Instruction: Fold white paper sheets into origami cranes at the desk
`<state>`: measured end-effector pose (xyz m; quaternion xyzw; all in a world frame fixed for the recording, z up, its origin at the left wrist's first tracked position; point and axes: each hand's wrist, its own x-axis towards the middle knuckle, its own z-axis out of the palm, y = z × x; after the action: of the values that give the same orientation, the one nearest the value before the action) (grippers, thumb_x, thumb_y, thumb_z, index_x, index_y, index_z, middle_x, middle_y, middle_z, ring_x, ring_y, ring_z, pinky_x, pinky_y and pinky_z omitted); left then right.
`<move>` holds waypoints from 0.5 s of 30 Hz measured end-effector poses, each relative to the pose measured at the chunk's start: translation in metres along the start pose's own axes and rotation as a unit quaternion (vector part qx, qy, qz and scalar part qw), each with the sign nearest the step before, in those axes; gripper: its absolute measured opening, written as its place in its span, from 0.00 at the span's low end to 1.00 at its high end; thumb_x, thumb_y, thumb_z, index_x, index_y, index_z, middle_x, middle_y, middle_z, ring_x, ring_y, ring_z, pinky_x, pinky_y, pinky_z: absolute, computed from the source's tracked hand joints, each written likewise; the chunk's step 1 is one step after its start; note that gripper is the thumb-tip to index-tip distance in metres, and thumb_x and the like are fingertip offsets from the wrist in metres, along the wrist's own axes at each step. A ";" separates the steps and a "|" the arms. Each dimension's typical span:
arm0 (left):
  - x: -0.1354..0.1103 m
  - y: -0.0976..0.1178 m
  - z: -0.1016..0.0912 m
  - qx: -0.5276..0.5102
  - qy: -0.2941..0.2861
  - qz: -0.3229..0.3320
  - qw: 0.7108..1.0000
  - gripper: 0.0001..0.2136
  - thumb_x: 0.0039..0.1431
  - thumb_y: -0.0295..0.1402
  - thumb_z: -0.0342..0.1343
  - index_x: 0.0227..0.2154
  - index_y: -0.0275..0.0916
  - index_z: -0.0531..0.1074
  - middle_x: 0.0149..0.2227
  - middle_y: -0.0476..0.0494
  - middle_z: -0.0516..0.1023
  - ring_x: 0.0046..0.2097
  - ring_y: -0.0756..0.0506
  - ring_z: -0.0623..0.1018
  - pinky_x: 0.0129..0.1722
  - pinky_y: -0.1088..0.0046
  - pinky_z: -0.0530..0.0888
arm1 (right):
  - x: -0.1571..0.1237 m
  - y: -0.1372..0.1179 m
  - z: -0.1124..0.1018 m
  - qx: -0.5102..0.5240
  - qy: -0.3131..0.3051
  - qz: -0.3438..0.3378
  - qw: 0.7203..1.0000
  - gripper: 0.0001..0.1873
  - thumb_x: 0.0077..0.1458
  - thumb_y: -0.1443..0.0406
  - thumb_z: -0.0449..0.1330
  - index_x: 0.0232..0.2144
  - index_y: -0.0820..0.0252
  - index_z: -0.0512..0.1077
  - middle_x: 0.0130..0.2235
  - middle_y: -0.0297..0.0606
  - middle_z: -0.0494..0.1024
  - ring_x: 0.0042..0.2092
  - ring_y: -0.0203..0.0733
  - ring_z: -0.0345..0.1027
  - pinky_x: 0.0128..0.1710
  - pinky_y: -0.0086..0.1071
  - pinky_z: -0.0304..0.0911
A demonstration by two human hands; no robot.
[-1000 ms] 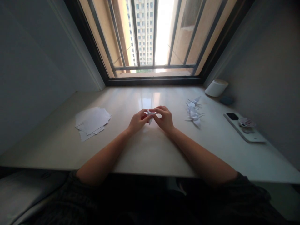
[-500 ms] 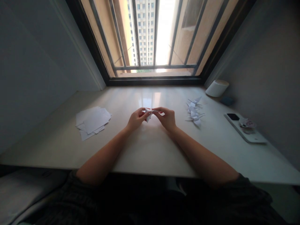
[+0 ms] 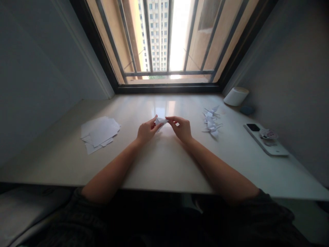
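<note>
Before you, a barred window (image 3: pixel 167 44) looks out on a high-rise block, and below it runs a pale, glossy desktop (image 3: pixel 59 161). A white cylindrical roll (image 3: pixel 236 96) stands in the far right corner, and a white phone (image 3: pixel 264 141) lies near the right edge. On your left is a loose stack of white paper sheets (image 3: pixel 100 132), unfolded as far as the top sheets show. On your right, a small cluster of finished-looking paper cranes (image 3: pixel 212 123) lies together. Between them, above the middle of the desk, your hands work on one folded white paper piece (image 3: pixel 160 122), which is held off the surface. Your left hand (image 3: pixel 147 130) pinches it between thumb and fingers. Your right hand (image 3: pixel 181 129) has its fingers (image 3: pixel 174 120) together and lightly curled, just beside the paper's tip; whether they touch it, you cannot tell.
</note>
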<state>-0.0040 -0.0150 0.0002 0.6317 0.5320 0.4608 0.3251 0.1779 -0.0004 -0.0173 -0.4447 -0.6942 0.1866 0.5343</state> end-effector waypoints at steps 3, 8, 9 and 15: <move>0.000 0.002 -0.002 0.087 0.002 0.034 0.996 0.28 0.50 0.46 0.61 0.52 0.38 0.72 0.20 0.53 0.71 0.26 0.49 0.70 0.27 0.77 0.61 | 0.000 0.000 0.000 -0.011 -0.004 -0.031 0.999 0.11 0.57 0.63 0.57 0.40 0.50 0.78 0.39 0.36 0.81 0.33 0.40 0.73 0.35 0.36 0.69; 0.000 0.004 -0.001 0.212 -0.020 0.041 0.976 0.27 0.58 0.46 0.54 0.59 0.40 0.65 0.25 0.50 0.75 0.26 0.50 0.69 0.28 0.76 0.60 | -0.001 -0.001 -0.001 0.001 -0.047 -0.087 0.995 0.19 0.54 0.69 0.55 0.48 0.51 0.74 0.45 0.37 0.79 0.43 0.42 0.73 0.42 0.38 0.69; 0.000 0.004 -0.001 0.226 -0.024 0.039 0.973 0.27 0.59 0.46 0.53 0.59 0.40 0.64 0.25 0.50 0.75 0.26 0.50 0.69 0.28 0.76 0.60 | -0.001 -0.002 -0.001 0.007 -0.056 -0.094 0.994 0.21 0.54 0.70 0.55 0.49 0.51 0.73 0.46 0.37 0.79 0.45 0.43 0.72 0.44 0.39 0.69; -0.001 0.004 -0.001 0.254 -0.033 0.060 0.965 0.28 0.60 0.46 0.51 0.60 0.39 0.62 0.26 0.50 0.75 0.26 0.51 0.69 0.28 0.75 0.61 | -0.001 -0.004 0.001 -0.014 -0.061 -0.093 0.994 0.17 0.55 0.61 0.61 0.48 0.51 0.74 0.44 0.38 0.80 0.42 0.44 0.72 0.44 0.40 0.69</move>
<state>-0.0034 -0.0165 0.0036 0.7390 0.5819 0.3079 0.1430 0.1755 -0.0033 -0.0153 -0.3730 -0.7668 0.1531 0.4994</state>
